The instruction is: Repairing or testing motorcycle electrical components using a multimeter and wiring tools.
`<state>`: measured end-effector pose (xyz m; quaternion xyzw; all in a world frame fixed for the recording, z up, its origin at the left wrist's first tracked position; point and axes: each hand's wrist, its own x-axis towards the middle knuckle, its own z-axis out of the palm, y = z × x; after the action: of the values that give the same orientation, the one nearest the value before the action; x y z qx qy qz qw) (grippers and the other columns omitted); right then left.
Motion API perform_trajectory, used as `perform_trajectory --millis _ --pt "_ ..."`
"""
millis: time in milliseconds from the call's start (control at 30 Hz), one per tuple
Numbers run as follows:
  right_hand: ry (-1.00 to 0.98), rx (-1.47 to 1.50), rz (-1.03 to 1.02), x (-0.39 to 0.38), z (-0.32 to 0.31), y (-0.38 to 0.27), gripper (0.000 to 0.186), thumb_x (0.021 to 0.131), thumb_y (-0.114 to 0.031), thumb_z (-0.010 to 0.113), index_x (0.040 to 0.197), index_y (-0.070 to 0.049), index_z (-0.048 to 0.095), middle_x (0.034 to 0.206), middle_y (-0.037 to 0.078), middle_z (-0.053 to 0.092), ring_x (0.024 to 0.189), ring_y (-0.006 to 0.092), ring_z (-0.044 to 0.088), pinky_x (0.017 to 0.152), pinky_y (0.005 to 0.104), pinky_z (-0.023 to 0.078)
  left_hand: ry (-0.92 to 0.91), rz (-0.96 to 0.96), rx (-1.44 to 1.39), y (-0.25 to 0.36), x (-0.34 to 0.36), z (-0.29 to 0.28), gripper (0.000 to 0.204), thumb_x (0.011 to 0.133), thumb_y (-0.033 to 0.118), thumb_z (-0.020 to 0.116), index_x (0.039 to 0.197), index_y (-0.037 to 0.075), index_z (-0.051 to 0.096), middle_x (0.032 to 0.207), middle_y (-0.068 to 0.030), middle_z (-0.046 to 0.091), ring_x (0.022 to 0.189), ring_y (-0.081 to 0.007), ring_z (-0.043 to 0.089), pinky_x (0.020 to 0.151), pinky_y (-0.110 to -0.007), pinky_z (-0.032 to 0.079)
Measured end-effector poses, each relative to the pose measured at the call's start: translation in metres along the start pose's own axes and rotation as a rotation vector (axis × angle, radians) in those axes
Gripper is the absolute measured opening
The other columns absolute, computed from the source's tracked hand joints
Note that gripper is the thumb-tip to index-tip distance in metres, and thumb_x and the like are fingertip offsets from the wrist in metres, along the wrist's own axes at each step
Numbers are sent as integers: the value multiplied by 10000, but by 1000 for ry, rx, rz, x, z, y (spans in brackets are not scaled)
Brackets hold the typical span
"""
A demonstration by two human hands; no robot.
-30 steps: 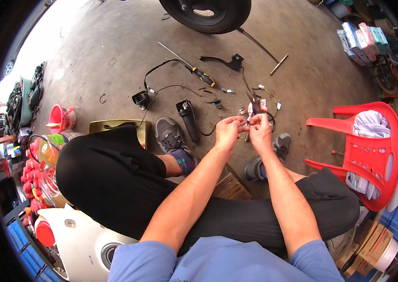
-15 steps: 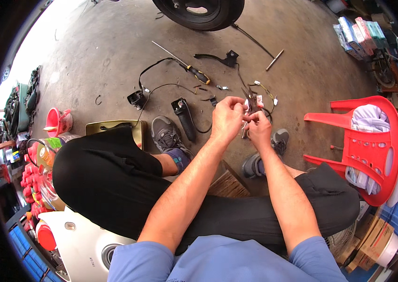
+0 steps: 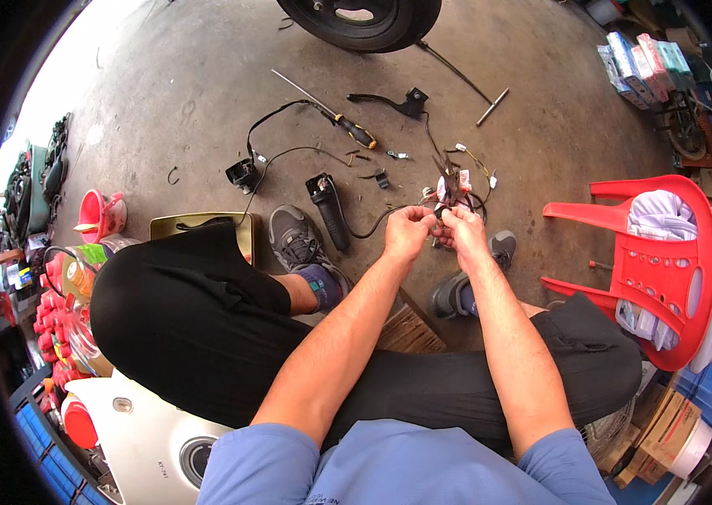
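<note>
Low over the floor between my shoes, my left hand [image 3: 407, 233] is closed in a pinch on a thin black cable [image 3: 370, 233]. That cable runs back to a black handlebar grip [image 3: 330, 215] with an opened switch housing. My right hand [image 3: 465, 229] is closed too, its fingertips almost touching the left ones; what it pinches is mostly hidden. Just beyond the fingers are dark-jawed pliers [image 3: 449, 175], jaws pointing away, among white connectors and wires [image 3: 467, 180]; whether the right hand touches the pliers, I cannot tell.
A screwdriver [image 3: 356, 132], brake lever [image 3: 410, 103], black switch housing [image 3: 242, 174] and T-shaped metal rod [image 3: 492, 108] lie on the concrete. A wheel [image 3: 364, 25] stands at the far side. A red plastic chair [image 3: 659, 273] is at right, a metal tray [image 3: 246, 236] at left.
My left hand has come nearer and lower, turning its fingers toward the right hand. My right hand has shifted slightly nearer. The pliers have hardly moved.
</note>
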<state>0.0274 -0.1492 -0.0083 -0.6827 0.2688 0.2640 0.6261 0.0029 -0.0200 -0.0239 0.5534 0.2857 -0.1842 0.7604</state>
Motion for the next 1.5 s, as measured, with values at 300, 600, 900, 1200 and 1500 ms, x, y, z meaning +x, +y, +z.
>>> perform_trajectory --millis 300,600,900,1200,1500 --pt "46 -252 -235 -2 15 -3 140 888 -123 573 852 1 628 720 42 644 601 125 636 498 250 501 119 85 -67 -14 11 2 155 807 127 686 891 25 605 752 -6 600 655 -90 547 561 -230 437" --pt "122 -572 -487 5 4 -4 174 823 -152 639 802 21 644 651 66 628 491 98 543 484 270 427 -22 31 -43 0 5 -4 143 820 165 647 873 38 606 764 0 614 672 -74 555 581 -220 424" --pt "14 -341 -298 -1 10 -13 153 840 -121 624 802 27 633 644 21 613 506 85 559 474 238 469 -22 -103 -159 -4 7 -8 161 810 232 695 836 92 620 732 28 598 653 -57 527 556 -218 380" --pt "51 -425 -391 -2 11 1 141 828 -119 632 786 15 632 626 29 614 493 93 565 460 252 446 66 82 -23 -14 5 -4 148 829 133 668 812 6 595 712 5 583 631 -72 502 576 -236 429" --pt "112 -521 -324 -8 20 4 143 828 -122 629 791 15 647 635 31 617 507 87 568 475 238 446 188 217 229 -30 9 -5 88 820 73 634 825 -10 602 704 -26 616 628 -84 548 583 -250 456"
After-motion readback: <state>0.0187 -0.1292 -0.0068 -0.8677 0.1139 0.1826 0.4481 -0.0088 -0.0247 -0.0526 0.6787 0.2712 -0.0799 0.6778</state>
